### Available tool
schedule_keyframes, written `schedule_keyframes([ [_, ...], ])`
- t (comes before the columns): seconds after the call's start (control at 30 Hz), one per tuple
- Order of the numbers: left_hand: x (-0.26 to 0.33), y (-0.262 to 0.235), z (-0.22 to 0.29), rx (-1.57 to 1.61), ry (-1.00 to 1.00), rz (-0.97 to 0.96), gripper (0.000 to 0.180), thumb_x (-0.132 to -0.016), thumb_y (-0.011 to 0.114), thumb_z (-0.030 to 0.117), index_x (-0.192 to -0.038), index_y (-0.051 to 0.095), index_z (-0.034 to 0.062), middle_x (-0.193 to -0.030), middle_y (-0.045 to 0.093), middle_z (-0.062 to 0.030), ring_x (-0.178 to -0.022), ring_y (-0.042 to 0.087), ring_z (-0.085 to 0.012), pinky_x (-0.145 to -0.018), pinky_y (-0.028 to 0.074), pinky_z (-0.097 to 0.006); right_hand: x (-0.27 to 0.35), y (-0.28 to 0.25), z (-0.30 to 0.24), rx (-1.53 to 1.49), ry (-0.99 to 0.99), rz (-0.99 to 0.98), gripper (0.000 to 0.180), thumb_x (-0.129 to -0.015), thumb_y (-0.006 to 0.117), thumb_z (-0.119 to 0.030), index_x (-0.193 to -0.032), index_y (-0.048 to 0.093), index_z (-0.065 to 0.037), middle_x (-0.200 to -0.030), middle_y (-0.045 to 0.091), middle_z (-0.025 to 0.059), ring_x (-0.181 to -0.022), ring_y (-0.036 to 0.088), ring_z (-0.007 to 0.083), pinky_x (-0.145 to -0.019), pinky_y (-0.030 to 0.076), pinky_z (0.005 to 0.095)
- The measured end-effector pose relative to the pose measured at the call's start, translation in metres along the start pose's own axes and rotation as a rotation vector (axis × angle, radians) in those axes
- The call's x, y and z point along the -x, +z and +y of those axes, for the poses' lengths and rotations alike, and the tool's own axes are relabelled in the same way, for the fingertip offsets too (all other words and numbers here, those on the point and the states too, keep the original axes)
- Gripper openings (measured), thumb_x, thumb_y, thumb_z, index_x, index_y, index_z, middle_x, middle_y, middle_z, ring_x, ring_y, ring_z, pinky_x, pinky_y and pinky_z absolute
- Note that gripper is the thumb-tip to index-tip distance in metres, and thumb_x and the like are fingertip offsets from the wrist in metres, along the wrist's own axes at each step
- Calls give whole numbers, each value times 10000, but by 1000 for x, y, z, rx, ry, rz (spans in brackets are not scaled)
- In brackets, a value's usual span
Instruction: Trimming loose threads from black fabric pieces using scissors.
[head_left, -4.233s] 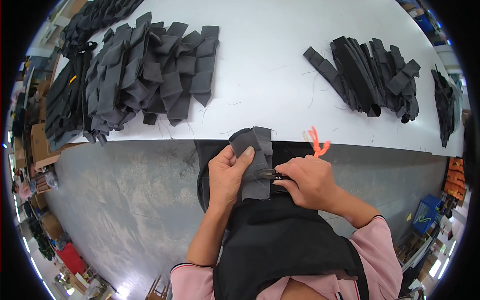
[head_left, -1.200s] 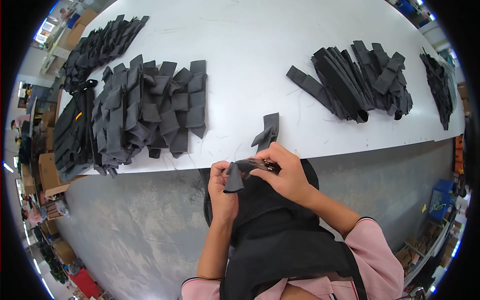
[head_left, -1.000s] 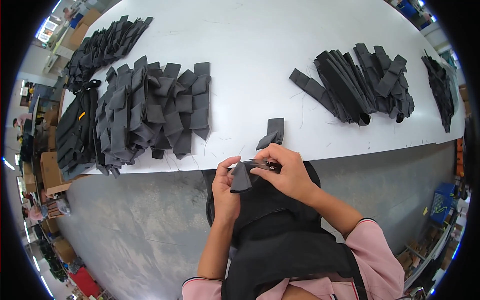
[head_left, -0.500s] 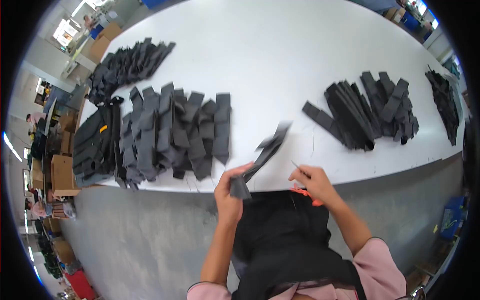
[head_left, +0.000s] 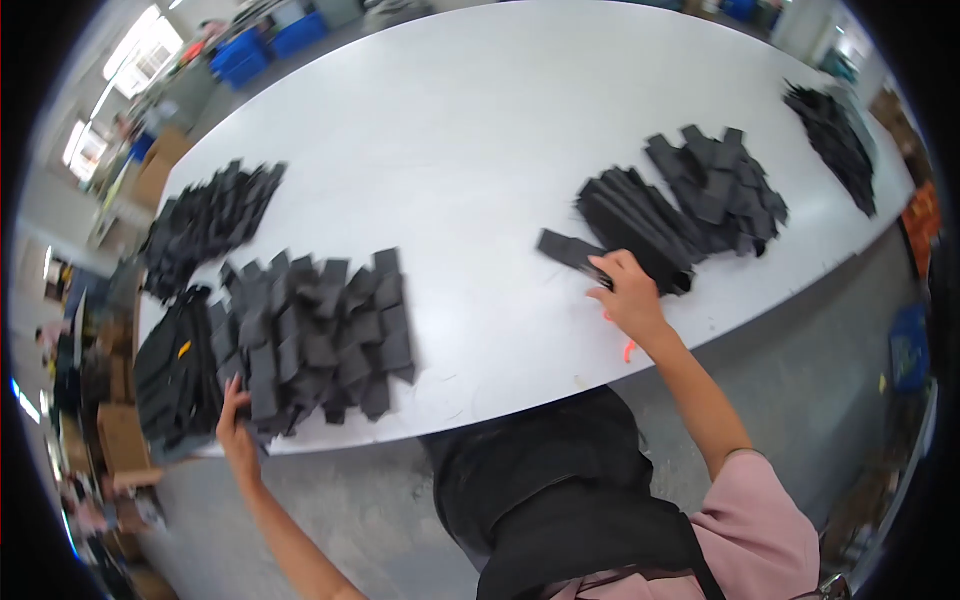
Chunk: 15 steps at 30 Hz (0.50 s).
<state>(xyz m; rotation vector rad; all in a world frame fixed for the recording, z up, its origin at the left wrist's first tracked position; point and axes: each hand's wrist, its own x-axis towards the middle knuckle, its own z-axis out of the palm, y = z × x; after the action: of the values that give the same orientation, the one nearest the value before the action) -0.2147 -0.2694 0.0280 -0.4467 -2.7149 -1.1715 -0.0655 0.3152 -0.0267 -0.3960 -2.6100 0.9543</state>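
Note:
My left hand is at the left edge of a pile of grey fabric strips, its fingers stretched out and nothing visible between them. Beside it lies a black fabric bundle with a yellow tag. On the right, my right hand keeps small orange-handled scissors tucked in the palm; their blades are mostly hidden. Its thumb and forefinger are around the near end of a single dark strip, and whether they grip it I cannot tell. That strip rests against a row of black strips.
More dark strips lie beyond the black row, and another bundle is near the table's right edge. A further heap sits at the far left. The white table curves towards me. Cardboard boxes stand left of it.
The strip in my left hand is no longer there; that hand has moved left to the grey pile. My right hand has reached forward to the single dark strip. The view has turned.

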Motion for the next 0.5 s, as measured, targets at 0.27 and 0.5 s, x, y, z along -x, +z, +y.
schedule_keyframes([
  [0.27, -11, 39, 93, -16, 240, 688, 432, -761, 306, -139, -1123, 522, -45, -1337, 464, -165, -1228, 454, -245, -1062, 321, -335, -38, 4, 29, 377, 219, -273, 489, -669, 770, -205, -1067, 542, -35, -1061, 475, 110, -869, 600, 351, -771, 484, 414],
  [0.5, 51, 242, 225, 503, 109, -223, 487, -883, 482, -14, -1350, 363, 51, -1406, 379, -116, -1186, 495, -231, -959, 418, -355, -11, 20, -34, -260, 146, -139, 468, -642, 792, -197, -949, 499, 1, -943, 493, 84, -729, 579, 178, -673, 481, 293],
])
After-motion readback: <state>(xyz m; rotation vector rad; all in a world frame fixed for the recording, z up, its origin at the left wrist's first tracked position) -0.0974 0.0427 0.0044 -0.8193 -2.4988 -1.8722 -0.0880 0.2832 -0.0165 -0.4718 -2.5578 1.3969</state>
